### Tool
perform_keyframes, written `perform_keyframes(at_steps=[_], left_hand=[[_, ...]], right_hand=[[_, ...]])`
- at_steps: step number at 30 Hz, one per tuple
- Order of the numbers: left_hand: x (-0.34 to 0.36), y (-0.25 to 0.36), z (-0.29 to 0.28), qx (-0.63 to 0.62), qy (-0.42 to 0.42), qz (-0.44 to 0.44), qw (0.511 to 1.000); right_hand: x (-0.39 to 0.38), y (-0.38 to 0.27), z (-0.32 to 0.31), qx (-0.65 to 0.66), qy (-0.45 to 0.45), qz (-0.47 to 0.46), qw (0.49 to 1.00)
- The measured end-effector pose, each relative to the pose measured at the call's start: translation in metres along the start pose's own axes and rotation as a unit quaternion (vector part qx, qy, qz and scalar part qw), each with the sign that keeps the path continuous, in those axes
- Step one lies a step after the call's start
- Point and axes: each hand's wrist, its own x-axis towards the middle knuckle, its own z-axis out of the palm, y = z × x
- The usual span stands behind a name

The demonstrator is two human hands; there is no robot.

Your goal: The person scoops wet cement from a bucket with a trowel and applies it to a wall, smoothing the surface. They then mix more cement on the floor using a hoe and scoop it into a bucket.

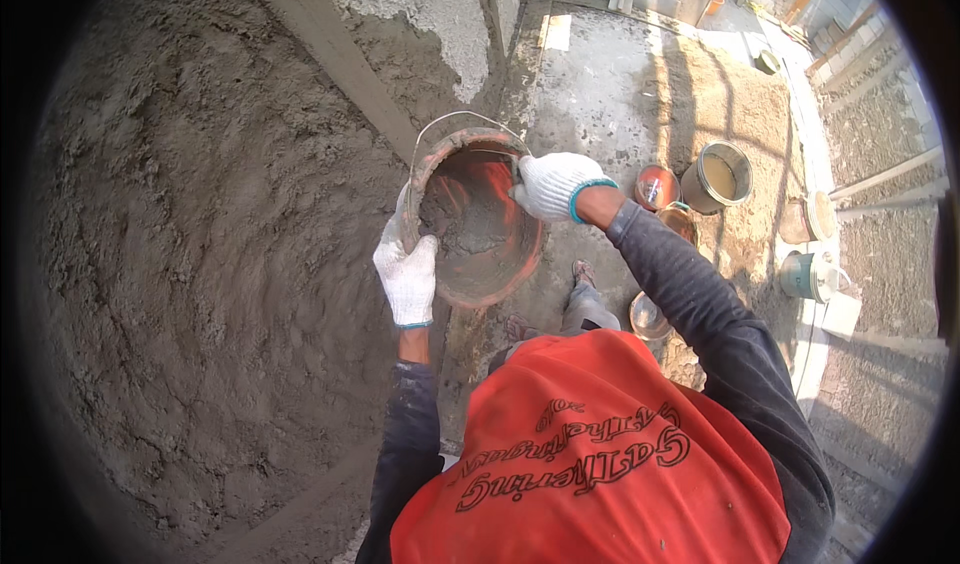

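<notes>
An orange-red bucket (500,264) with wet grey mortar inside is held up near a freshly plastered grey wall (200,264). My left hand (405,269), in a white work glove, grips the bucket's near-left rim. At the far-right rim my right hand (552,184), also in a white glove, is closed on the handle of a tool that reaches into the mortar; the tool's blade is mostly hidden. A wire bail handle (450,119) arcs over the bucket's far side.
The rough plastered wall fills the left. Below on the concrete floor stand several buckets, among them a metal one (718,176) and a small orange one (656,186). My feet (582,274) show below the bucket. Sand lies on the right.
</notes>
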Motion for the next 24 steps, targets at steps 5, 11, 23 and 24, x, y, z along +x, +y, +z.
perform_keyframes(at_steps=[5, 11, 23, 24], left_hand=[[0.016, 0.040, -0.004, -0.070, -0.061, -0.051, 0.994], [0.013, 0.061, -0.008, -0.069, -0.067, -0.008, 0.995], [0.022, 0.057, 0.017, -0.051, -0.111, 0.005, 0.993], [0.018, 0.066, 0.015, -0.049, -0.102, 0.049, 0.992]], right_hand=[[-0.038, -0.067, 0.045, -0.095, 0.059, -0.218, 0.969], [-0.027, 0.010, 0.057, -0.017, 0.305, -0.127, 0.944], [-0.020, 0.035, 0.115, -0.058, 0.159, -0.148, 0.974], [-0.029, 0.027, 0.105, -0.051, 0.130, -0.155, 0.978]])
